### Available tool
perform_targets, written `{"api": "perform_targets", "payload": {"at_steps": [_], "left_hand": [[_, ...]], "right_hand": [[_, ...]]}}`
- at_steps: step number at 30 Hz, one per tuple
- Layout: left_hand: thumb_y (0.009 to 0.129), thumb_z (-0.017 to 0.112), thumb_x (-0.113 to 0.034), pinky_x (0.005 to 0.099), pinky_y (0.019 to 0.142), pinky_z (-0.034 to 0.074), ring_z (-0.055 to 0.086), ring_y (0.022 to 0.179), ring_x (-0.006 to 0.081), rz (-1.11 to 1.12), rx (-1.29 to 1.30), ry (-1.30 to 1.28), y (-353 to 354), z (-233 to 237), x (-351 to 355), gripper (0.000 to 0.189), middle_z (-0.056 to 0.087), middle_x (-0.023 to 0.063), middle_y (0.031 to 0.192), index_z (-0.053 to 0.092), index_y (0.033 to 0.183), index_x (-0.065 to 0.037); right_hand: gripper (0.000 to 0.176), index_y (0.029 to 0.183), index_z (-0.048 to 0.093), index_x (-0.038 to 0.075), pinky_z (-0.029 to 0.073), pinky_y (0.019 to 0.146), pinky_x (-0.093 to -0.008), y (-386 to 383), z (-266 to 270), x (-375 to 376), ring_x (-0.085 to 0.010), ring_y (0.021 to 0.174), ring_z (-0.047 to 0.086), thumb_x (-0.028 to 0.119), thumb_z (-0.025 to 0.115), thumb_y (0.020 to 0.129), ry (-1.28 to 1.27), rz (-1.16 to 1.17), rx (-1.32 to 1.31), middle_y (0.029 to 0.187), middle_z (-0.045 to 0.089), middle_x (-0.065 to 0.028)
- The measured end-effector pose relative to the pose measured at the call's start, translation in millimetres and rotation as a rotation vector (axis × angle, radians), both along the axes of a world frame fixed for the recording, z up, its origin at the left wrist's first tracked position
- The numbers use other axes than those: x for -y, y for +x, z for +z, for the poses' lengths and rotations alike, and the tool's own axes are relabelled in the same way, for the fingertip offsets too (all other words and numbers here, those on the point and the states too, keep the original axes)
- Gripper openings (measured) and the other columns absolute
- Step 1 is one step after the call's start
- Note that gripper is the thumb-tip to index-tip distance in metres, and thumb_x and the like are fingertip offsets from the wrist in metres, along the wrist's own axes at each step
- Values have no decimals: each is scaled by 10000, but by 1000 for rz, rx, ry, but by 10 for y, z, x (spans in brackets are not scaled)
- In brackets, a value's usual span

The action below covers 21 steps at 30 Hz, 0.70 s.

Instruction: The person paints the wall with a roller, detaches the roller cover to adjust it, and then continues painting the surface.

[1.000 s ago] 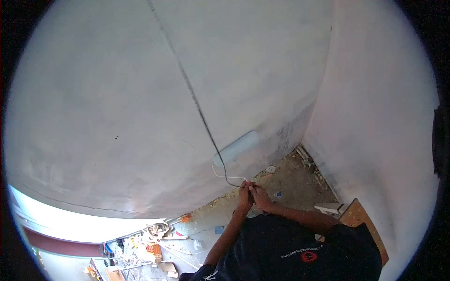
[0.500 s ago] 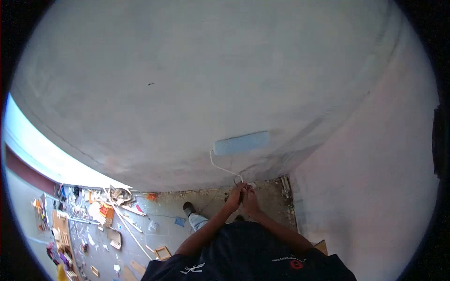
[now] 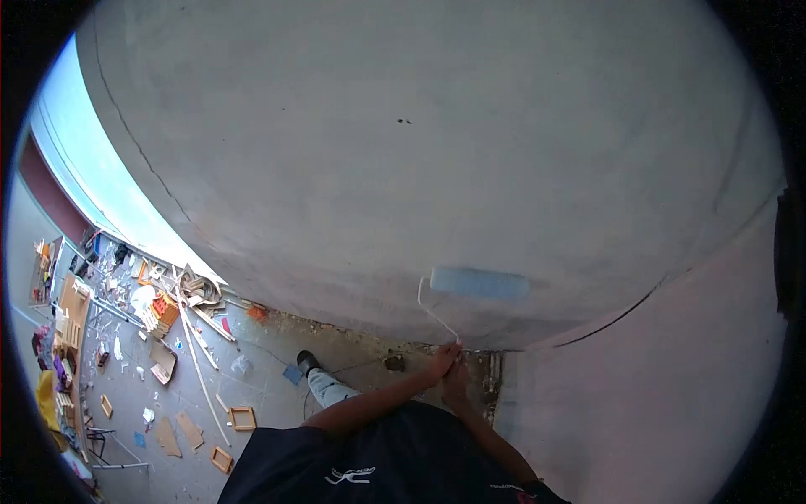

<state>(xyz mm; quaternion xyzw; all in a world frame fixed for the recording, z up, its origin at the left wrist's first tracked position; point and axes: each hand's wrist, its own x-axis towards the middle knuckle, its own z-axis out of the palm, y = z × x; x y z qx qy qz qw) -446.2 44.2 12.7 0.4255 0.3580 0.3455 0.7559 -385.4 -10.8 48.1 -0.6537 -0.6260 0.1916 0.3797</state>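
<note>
Closest in, a dark T-shirt with pale printing on the chest fills the bottom of the view, and two bare forearms run forward from its short sleeves. The left hand and the right hand meet in front of the body, pressed together, the left a little farther out. Both appear clenched on the handle end of a paint roller, though the fingers hide the handle itself. From the hands a thin white wire frame slants outward, bends and joins the left end of the pale blue sleeve. That sleeve is roughly level in front of the lower part of a grey wall; how firmly it bears on the surface, I cannot tell.

Left of the hands, a leg in light jeans ends in a dark shoe on the grey floor. A blue scrap lies just beside the shoe. Farther left are a small wooden frame, an open cardboard box and a long pale strip. Beyond them, a cluttered wooden bench stands near the left edge, a yellow cloth beside it.
</note>
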Motion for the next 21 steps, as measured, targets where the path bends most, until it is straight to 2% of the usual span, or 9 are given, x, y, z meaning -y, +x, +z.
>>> {"api": "perform_targets", "payload": {"at_steps": [2, 5, 7, 9, 11, 14, 17, 19, 21], "left_hand": [[901, 372, -354, 291, 657, 395, 482, 649, 129, -60, 24, 2, 37, -151, -36, 370, 513, 52, 684, 505, 791, -27], [893, 392, -355, 294, 646, 395, 492, 662, 137, 16, 77, 107, -24, 218, -56, 383, 524, 53, 687, 515, 768, -15], [884, 411, -356, 302, 644, 397, 508, 683, 150, 56, 40, 74, -220, 792, -30, 383, 523, 58, 672, 510, 770, -4], [881, 415, -363, 301, 639, 400, 508, 675, 149, 67, 67, 55, -211, 791, -54, 385, 526, 62, 680, 526, 792, -5], [885, 409, -365, 296, 635, 399, 501, 671, 136, 92, 56, 34, -199, 653, -23, 383, 524, 54, 687, 522, 810, -7], [895, 391, -362, 288, 629, 396, 489, 676, 112, 119, -17, 18, -101, 297, 99, 377, 527, 38, 704, 505, 834, -8], [894, 391, -355, 292, 622, 399, 491, 676, 121, 86, -36, 47, -172, 414, 100, 386, 540, 56, 716, 520, 846, 5], [888, 405, -339, 297, 619, 396, 488, 657, 146, 66, 36, 72, -361, 1028, 20, 387, 534, 81, 687, 527, 824, 23], [891, 409, -316, 290, 613, 389, 473, 649, 135, 98, -11, 109, -267, 959, -62, 361, 522, 78, 674, 521, 819, 20]], "right_hand": [[386, 1219, 367, -6, 419, 792, -358, 127, -334, 72, -265, 942, 511, 225, 302, 916, 172, 41, 533, 1069, 486, -177], [339, 1112, 407, -44, 396, 716, -403, 78, -219, 19, -320, 889, 498, 168, 425, 849, 173, -6, 196, 965, 498, -196], [348, 1113, 403, -43, 397, 695, -403, -188, 470, -36, -319, 872, 503, 169, 444, 840, 39, 40, -155, 950, 499, -194], [366, 1124, 395, -42, 398, 682, -404, -324, 798, -78, -318, 862, 507, 174, 452, 834, -138, 28, -288, 948, 500, -193], [392, 1144, 380, -40, 398, 676, -406, -370, 848, -74, -316, 859, 508, 184, 451, 830, -325, -37, -202, 958, 501, -194], [399, 1153, 384, -26, 396, 682, -421, -58, -144, 128, -317, 864, 508, 187, 448, 823, -23, 50, 211, 971, 503, -195], [512, 1292, 236, 29, 426, 773, -321, 10, -153, 114, -228, 997, 478, 303, 399, 891, -4, 51, 423, 1129, 441, -143], [469, 1235, 318, -6, 403, 707, -404, 38, -122, 83, -315, 892, 495, 225, 435, 844, -4, 36, 86, 1032, 485, -178], [433, 1197, 367, -27, 395, 664, -441, -16, 43, -18, -356, 828, 510, 184, 442, 827, -33, 35, -104, 978, 511, -195]]}}
